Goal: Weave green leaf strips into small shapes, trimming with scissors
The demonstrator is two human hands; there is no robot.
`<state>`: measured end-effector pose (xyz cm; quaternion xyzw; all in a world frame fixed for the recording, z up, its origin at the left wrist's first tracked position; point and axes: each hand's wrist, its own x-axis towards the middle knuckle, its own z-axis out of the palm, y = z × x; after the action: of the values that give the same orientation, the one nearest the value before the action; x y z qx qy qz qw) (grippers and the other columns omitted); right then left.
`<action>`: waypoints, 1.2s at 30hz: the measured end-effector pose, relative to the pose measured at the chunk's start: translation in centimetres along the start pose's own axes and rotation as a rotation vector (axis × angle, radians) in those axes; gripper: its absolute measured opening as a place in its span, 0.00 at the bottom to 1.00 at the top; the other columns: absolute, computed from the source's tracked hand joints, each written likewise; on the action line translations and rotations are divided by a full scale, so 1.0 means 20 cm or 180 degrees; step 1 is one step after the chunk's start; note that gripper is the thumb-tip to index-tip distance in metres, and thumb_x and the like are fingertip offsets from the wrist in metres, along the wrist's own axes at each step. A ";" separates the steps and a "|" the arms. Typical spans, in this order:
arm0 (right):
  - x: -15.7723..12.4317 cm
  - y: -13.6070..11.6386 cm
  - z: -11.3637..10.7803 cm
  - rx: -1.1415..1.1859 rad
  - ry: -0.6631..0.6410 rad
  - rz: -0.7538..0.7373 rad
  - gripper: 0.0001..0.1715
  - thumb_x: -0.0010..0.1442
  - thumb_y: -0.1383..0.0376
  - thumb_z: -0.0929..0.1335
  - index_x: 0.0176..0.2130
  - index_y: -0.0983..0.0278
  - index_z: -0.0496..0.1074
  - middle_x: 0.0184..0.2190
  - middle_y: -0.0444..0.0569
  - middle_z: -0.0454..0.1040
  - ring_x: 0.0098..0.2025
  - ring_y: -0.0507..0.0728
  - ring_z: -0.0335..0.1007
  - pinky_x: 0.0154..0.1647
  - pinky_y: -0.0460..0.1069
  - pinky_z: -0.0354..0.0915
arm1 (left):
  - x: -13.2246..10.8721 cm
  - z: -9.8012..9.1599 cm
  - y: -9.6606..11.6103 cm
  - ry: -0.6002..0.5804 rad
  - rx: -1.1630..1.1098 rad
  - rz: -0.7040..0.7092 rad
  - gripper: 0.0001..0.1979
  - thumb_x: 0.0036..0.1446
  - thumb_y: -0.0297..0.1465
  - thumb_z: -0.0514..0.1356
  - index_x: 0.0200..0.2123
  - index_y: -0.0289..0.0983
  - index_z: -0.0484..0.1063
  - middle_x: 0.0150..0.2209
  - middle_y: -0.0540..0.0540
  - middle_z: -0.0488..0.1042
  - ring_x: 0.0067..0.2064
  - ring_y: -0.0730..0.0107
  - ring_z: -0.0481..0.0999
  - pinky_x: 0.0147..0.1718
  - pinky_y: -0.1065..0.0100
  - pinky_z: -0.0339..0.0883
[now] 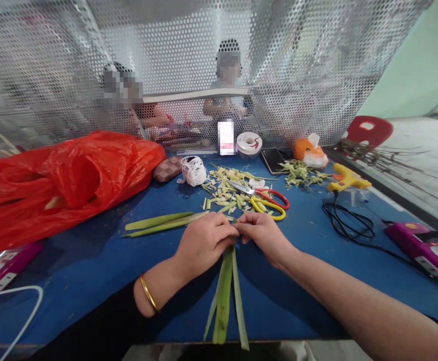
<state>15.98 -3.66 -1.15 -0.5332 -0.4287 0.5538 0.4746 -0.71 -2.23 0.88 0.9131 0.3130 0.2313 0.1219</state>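
Both my hands meet over the middle of the blue table. My left hand point(207, 241) is closed in a pinch at the upper end of a bundle of long green leaf strips point(224, 301), which hang down toward the table's front edge. Fingertips of my right hand point(261, 234) pinch at the same end, touching the left ones; what exactly lies between them is hidden. Two more green leaf strips point(159, 222) lie flat to the left. Just beyond my hands are scissors point(267, 199) with red and yellow handles, among pale green leaf scraps point(226, 181).
A red plastic bag point(72, 180) covers the left side. White cord point(193, 170), a ribbon spool point(249, 144), a phone point(273, 160) and a tissue pack point(310, 152) stand behind. On the right are a yellow glue gun point(349, 178), its black cable and a purple power strip point(425, 250).
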 end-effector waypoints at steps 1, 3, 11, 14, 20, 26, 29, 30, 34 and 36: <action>0.00 0.00 0.00 0.0003 -0.0022 0.0008 0.11 0.42 0.62 0.73 0.19 0.65 0.70 0.16 0.40 0.66 0.18 0.47 0.59 0.19 0.44 0.56 | 0.01 -0.01 -0.02 -0.0156 0.0092 0.0176 0.06 0.58 0.27 0.60 0.36 0.41 0.77 0.33 0.48 0.74 0.37 0.67 0.70 0.35 0.67 0.59; 0.00 0.00 0.00 0.0010 -0.0066 0.0020 0.11 0.41 0.62 0.74 0.19 0.65 0.70 0.15 0.40 0.66 0.18 0.48 0.59 0.19 0.44 0.56 | 0.04 -0.03 -0.05 -0.0338 0.0277 0.0440 0.05 0.58 0.29 0.60 0.34 0.40 0.77 0.32 0.48 0.73 0.36 0.67 0.69 0.35 0.67 0.59; 0.01 0.00 0.00 0.0004 -0.0217 0.0034 0.10 0.42 0.63 0.72 0.17 0.65 0.70 0.14 0.39 0.64 0.17 0.47 0.57 0.19 0.44 0.55 | 0.05 -0.02 -0.07 -0.0356 -0.0324 0.0362 0.10 0.62 0.32 0.55 0.30 0.38 0.72 0.32 0.47 0.72 0.37 0.66 0.69 0.39 0.66 0.60; 0.01 -0.01 0.00 -0.0010 -0.0197 0.0058 0.12 0.42 0.62 0.73 0.17 0.65 0.69 0.14 0.38 0.63 0.17 0.47 0.56 0.19 0.44 0.56 | 0.03 -0.01 -0.08 -0.0083 -0.1378 -0.0611 0.07 0.60 0.33 0.57 0.30 0.38 0.69 0.31 0.49 0.71 0.35 0.69 0.69 0.37 0.69 0.62; 0.01 -0.01 0.01 -0.0141 -0.0189 0.0072 0.13 0.43 0.61 0.73 0.17 0.65 0.68 0.15 0.39 0.62 0.18 0.47 0.56 0.19 0.45 0.56 | -0.03 0.04 -0.07 0.0236 -0.2604 -0.1997 0.11 0.61 0.36 0.53 0.42 0.37 0.69 0.33 0.47 0.73 0.31 0.69 0.73 0.30 0.69 0.67; 0.01 0.00 0.01 -0.0147 -0.0219 0.0034 0.13 0.42 0.61 0.72 0.16 0.64 0.67 0.15 0.38 0.60 0.18 0.47 0.55 0.19 0.44 0.57 | -0.05 0.00 -0.07 0.0416 -0.0935 -0.0325 0.08 0.56 0.25 0.58 0.39 0.38 0.74 0.39 0.45 0.73 0.39 0.68 0.72 0.39 0.67 0.65; 0.01 0.00 0.01 -0.0156 -0.0262 0.0047 0.13 0.42 0.61 0.72 0.17 0.65 0.68 0.15 0.39 0.62 0.19 0.47 0.56 0.19 0.44 0.56 | -0.03 -0.01 -0.09 0.0092 -0.0301 0.0462 0.08 0.58 0.24 0.57 0.37 0.38 0.75 0.37 0.45 0.73 0.40 0.66 0.71 0.39 0.66 0.64; 0.01 -0.01 0.01 -0.0174 -0.0272 0.0059 0.13 0.42 0.60 0.72 0.17 0.65 0.68 0.15 0.39 0.63 0.19 0.48 0.57 0.19 0.44 0.56 | -0.02 -0.01 -0.09 0.0072 -0.0183 0.0590 0.07 0.59 0.24 0.57 0.35 0.38 0.75 0.36 0.45 0.74 0.39 0.66 0.71 0.38 0.66 0.64; 0.01 -0.01 0.01 -0.0256 -0.0286 0.0086 0.14 0.41 0.59 0.73 0.18 0.65 0.68 0.15 0.39 0.63 0.19 0.48 0.57 0.20 0.44 0.57 | -0.02 0.00 -0.10 0.0186 -0.0523 0.0497 0.05 0.59 0.26 0.58 0.33 0.36 0.75 0.34 0.45 0.75 0.37 0.69 0.72 0.38 0.68 0.64; 0.01 -0.01 0.01 -0.0276 -0.0285 0.0088 0.15 0.41 0.59 0.73 0.18 0.65 0.67 0.16 0.38 0.62 0.19 0.47 0.57 0.20 0.44 0.57 | -0.03 0.00 -0.10 0.0313 -0.1019 0.0205 0.04 0.59 0.26 0.60 0.32 0.36 0.74 0.34 0.46 0.75 0.38 0.69 0.74 0.40 0.68 0.65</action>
<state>15.83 -3.46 -0.93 -0.5338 -0.4657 0.5645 0.4238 -2.07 -1.04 0.00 0.8791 0.2482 0.3264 0.2428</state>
